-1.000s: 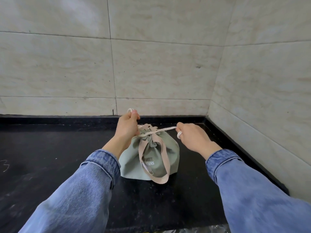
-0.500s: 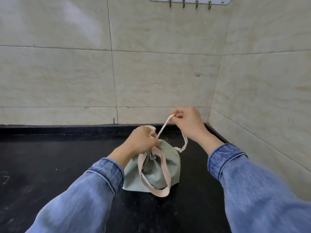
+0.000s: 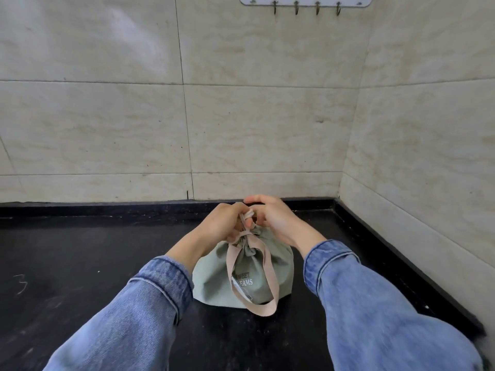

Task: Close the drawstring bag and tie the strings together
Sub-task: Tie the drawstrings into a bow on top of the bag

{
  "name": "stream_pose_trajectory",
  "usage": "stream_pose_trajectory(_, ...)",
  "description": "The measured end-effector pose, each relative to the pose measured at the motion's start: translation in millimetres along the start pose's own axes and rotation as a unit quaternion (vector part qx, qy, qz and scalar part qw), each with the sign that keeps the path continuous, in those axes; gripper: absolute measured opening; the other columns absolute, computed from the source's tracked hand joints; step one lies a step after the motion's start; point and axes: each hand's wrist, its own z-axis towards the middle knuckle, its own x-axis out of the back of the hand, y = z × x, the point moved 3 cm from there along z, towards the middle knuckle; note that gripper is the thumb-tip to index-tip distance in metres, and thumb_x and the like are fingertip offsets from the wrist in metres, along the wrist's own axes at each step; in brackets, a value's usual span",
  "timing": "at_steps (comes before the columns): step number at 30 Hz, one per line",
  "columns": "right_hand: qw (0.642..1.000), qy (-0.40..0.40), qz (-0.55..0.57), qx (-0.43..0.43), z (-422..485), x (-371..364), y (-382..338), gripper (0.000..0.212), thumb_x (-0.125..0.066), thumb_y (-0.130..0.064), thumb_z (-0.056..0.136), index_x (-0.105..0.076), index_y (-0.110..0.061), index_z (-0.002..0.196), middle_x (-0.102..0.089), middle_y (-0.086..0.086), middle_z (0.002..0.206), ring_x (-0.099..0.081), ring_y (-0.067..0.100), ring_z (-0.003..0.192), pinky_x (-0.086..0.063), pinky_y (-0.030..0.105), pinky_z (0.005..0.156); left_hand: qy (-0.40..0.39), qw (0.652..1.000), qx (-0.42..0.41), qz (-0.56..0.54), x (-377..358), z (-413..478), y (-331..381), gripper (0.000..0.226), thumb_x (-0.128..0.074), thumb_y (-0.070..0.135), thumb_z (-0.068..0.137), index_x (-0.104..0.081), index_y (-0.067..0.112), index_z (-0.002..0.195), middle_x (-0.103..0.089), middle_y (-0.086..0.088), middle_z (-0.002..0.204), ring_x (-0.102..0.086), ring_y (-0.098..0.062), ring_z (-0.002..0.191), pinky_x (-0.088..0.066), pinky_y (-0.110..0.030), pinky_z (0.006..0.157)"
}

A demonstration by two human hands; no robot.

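A sage-green drawstring bag point(image 3: 214, 279) with white lettering stands on the black counter point(image 3: 80, 263), its mouth gathered tight. A beige strap handle point(image 3: 263, 306) hangs down its front. Directly above the gathered mouth my left hand point(image 3: 222, 223) and my right hand point(image 3: 278, 218) meet, fingers pinching the cream strings point(image 3: 245, 216). A short loop of string shows between the two hands; the rest of the strings is hidden under my fingers.
Beige tiled walls point(image 3: 267, 129) form a corner behind and to the right of the bag. A white hook rail point(image 3: 305, 2) hangs high on the back wall. The counter has a raised black rim point(image 3: 388, 253) along the right wall.
My right hand came down from its raised position and moved left to meet my left hand above the bag mouth. The string that was stretched up now sits bunched between the hands.
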Motion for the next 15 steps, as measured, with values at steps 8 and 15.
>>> stream_pose_trajectory(8, 0.997, -0.063, -0.002, 0.055, -1, -8, 3, 0.049, -0.046, 0.014, 0.058, -0.065, -0.009, 0.098, -0.065, -0.004, 0.055, -0.060, 0.009, 0.061, -0.046, 0.018, 0.059, 0.021, 0.999, -0.017, 0.046, 7, 1, 6, 0.051, -0.042, 0.022, 0.088, -0.050, 0.021, 0.037, -0.035, 0.010, 0.033, -0.026, -0.009, 0.033, -0.026, -0.022, 0.041)
stream_pose_trajectory(15, 0.996, 0.057, -0.027, 0.057, -2, 7, -2, 0.020, -0.060, 0.000, 0.069, -0.066, -0.016, 0.079, -0.066, 0.004, 0.077, -0.057, 0.017, 0.083, -0.041, 0.026, 0.070, 0.040, 0.999, -0.022, 0.023, 17, -1, 4, 0.050, -0.043, 0.021, 0.090, -0.067, 0.017, 0.047, -0.039, 0.005, 0.044, -0.032, -0.015, 0.043, -0.029, -0.029, 0.049)
